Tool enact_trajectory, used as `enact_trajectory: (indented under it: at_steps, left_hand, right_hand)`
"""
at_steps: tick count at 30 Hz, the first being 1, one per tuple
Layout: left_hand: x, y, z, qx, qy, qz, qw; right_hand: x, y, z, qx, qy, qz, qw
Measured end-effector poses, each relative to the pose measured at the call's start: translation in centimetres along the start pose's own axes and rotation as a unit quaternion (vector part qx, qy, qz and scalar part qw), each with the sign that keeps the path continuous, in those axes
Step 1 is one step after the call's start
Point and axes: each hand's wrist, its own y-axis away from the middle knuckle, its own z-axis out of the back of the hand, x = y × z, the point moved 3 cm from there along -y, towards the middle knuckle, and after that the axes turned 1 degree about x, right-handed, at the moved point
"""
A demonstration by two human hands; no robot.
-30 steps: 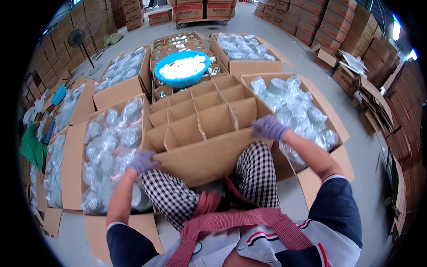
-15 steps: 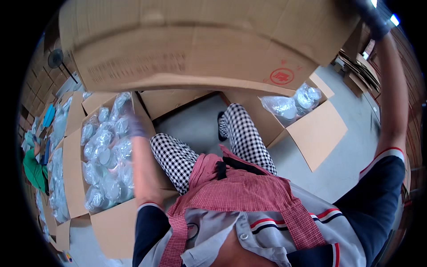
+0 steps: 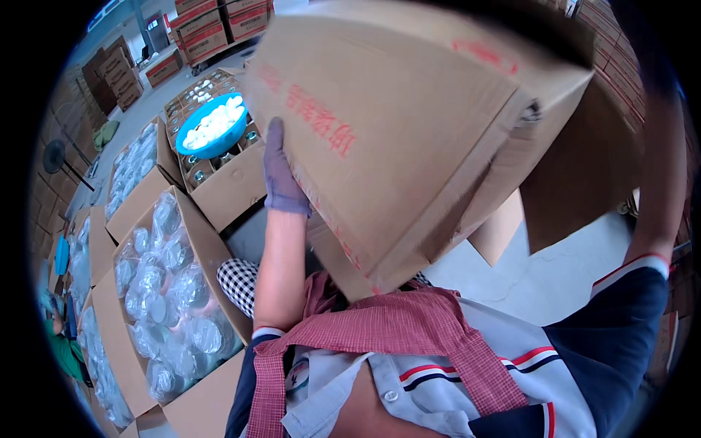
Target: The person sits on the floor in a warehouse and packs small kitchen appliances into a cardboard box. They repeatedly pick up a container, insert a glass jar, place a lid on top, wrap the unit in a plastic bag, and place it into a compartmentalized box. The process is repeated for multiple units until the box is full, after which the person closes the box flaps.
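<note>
A large brown cardboard box (image 3: 394, 139) with red print is held up and tilted in front of my chest. My left hand (image 3: 285, 179), in a purple-grey glove, grips its left edge; one digit lies upward along the side and the others are hidden. My right forearm (image 3: 661, 175) is raised at the far right, and its hand is lost in the dark upper rim. Beside my left arm stands an open carton (image 3: 219, 252) of plastic-wrapped round items (image 3: 171, 292). An open brown flap (image 3: 584, 168) hangs at the raised box's right.
A blue basin (image 3: 212, 146) of white pieces rests on a divided carton (image 3: 230, 186) of glassware. More open cartons (image 3: 135, 171) line the left, near a fan (image 3: 55, 156) and a person in green (image 3: 69, 358). Stacked cartons (image 3: 201, 33) stand at the back.
The box has turned and tilted, its lower corner coming down toward my lap. My left hand has moved from beside the left carton up onto the box's edge. The view has swung left.
</note>
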Motion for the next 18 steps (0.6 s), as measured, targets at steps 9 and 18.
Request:
enact_trajectory:
  at_steps: [9,18]
  left_hand:
    - [0.4,-8.3,-7.0,0.236,0.006,-0.078,0.969]
    - [10.9,2.5,-4.5,0.432,-0.376,0.027,0.820]
  right_hand:
    - [8.2,12.8,-9.3,-0.173,-0.285,-0.101,0.938]
    - [-6.0,11.2,-13.2,-0.226,-0.018,-0.160,0.961]
